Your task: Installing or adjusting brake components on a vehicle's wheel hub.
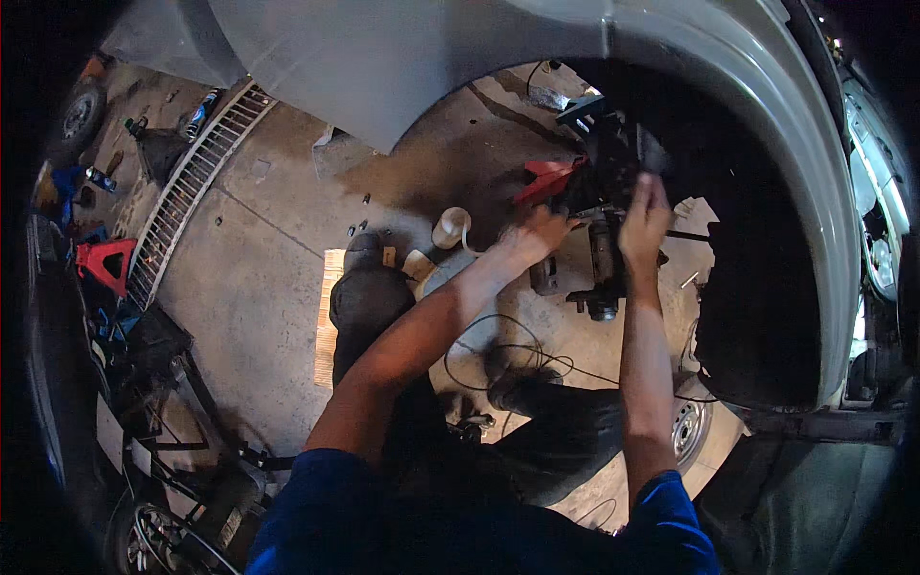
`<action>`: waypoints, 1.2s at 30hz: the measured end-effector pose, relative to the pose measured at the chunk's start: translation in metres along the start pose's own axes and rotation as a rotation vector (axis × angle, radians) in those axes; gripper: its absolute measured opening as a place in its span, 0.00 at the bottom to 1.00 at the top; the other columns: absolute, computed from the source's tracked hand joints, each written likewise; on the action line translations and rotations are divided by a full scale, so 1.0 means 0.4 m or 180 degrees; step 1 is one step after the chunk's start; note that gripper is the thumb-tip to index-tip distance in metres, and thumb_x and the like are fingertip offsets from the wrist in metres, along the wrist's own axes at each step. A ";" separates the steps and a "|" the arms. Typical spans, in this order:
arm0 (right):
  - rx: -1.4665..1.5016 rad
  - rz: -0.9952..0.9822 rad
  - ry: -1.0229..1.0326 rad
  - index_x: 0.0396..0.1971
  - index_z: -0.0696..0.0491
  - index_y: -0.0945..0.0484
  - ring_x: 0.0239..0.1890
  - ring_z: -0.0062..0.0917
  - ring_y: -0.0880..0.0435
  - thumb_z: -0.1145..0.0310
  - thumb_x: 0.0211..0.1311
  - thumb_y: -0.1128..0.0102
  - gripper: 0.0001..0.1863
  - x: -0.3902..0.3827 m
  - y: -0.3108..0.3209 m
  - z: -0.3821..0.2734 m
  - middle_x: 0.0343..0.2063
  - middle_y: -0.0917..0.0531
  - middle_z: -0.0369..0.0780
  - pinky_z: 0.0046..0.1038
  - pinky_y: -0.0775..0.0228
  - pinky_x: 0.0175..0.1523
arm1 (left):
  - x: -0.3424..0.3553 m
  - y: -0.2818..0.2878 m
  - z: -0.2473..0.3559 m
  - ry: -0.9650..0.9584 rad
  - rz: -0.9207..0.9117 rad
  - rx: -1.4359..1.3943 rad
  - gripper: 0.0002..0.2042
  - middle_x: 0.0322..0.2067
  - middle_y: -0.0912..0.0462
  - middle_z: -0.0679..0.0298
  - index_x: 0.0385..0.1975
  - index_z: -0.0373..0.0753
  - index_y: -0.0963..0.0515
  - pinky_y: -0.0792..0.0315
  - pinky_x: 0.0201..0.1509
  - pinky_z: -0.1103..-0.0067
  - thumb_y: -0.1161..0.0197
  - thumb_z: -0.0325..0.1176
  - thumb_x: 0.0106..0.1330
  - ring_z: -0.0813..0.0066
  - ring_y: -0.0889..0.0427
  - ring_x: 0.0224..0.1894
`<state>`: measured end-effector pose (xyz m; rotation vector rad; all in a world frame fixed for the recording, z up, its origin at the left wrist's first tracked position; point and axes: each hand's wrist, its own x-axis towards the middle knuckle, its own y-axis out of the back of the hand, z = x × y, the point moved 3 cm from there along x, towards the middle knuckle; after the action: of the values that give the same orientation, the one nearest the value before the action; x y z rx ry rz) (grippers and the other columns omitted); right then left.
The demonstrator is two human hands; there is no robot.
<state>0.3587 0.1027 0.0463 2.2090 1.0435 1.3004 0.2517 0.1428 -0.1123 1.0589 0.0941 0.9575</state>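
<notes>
Under the grey fender (537, 38), a dark wheel hub assembly (604, 259) hangs in the open wheel well. My left hand (541, 235) is at its left side, fingers curled closed around something small that I cannot make out. On the other side, my right hand (645, 225) is raised against the dark upper parts, its fingers bent together and slightly blurred. What it grips is lost in shadow. Just beyond my left hand stands a red jack stand (548, 180).
A whitish cylindrical container (450, 228) stands left of my left forearm. A thin black cable (517, 331) loops over the concrete floor by my legs. A wheel (688, 428) lies at lower right. Farther left are a long metal grate (196, 192), another red jack stand (105, 265) and corrugated cardboard (329, 321).
</notes>
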 end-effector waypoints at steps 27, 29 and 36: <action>0.0034 -0.0011 0.0131 0.27 0.63 0.23 0.21 0.23 0.27 0.57 0.66 0.52 0.22 0.041 -0.087 0.000 0.16 0.24 0.43 0.28 0.36 0.28 | -0.041 -0.022 0.000 0.0247 0.1179 -0.1070 0.14 0.34 0.19 0.58 0.41 0.38 0.21 0.33 0.49 0.68 0.45 0.41 0.64 0.59 0.23 0.37; -0.0039 -0.0052 0.0093 0.27 0.63 0.23 0.21 0.23 0.26 0.58 0.66 0.52 0.21 0.041 -0.085 -0.003 0.16 0.24 0.44 0.28 0.35 0.28 | -0.038 -0.018 -0.001 0.0332 0.1041 -0.1092 0.14 0.36 0.19 0.58 0.42 0.40 0.21 0.34 0.51 0.68 0.46 0.42 0.64 0.61 0.23 0.40; 0.0178 0.0003 0.0187 0.23 0.62 0.24 0.19 0.22 0.31 0.53 0.66 0.54 0.25 0.036 -0.076 0.016 0.13 0.28 0.39 0.29 0.40 0.25 | -0.029 0.096 0.024 0.0872 0.0187 -0.1976 0.15 0.42 0.20 0.56 0.45 0.43 0.23 0.34 0.54 0.68 0.44 0.43 0.63 0.57 0.24 0.49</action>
<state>0.3559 0.1337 0.0323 2.2244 1.1136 1.3597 0.2254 0.1333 -0.0819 0.3594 -0.0117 1.0860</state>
